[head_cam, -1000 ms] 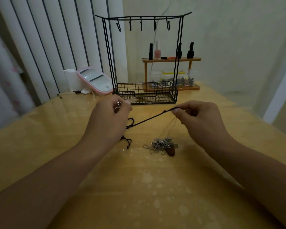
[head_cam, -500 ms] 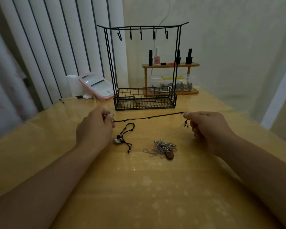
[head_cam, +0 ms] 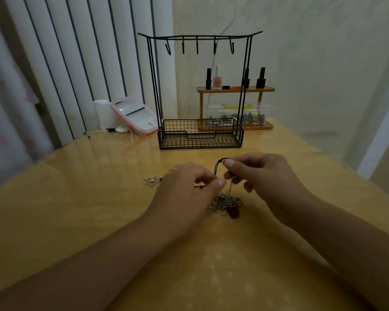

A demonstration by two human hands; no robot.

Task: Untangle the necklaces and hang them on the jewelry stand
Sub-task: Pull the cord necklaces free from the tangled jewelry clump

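Note:
A black cord necklace point(head_cam: 217, 169) loops between my two hands above the table. My right hand point(head_cam: 256, 173) pinches its upper bend between thumb and forefinger. My left hand point(head_cam: 189, 187) pinches the cord lower down, close to the right hand. The cord's silver flower pendant point(head_cam: 151, 181) lies on the table to the left. A tangled heap of silver chain point(head_cam: 226, 202) with a dark red-brown pendant point(head_cam: 233, 212) lies just below the hands; a thin strand rises from it toward my fingers. The black wire jewelry stand point(head_cam: 200, 86) stands behind, its hooks bare.
The stand's wire basket point(head_cam: 200, 136) sits on the yellow table point(head_cam: 76, 209). A pink-rimmed mirror point(head_cam: 134, 114) and a white box lean at the back left. A wooden shelf point(head_cam: 235, 89) with nail polish bottles and a clear box stands at the back right.
My hands were apart with the cord stretched taut; they have come together over the chain heap, so the cord now loops. The flower pendant now lies on the table at the left.

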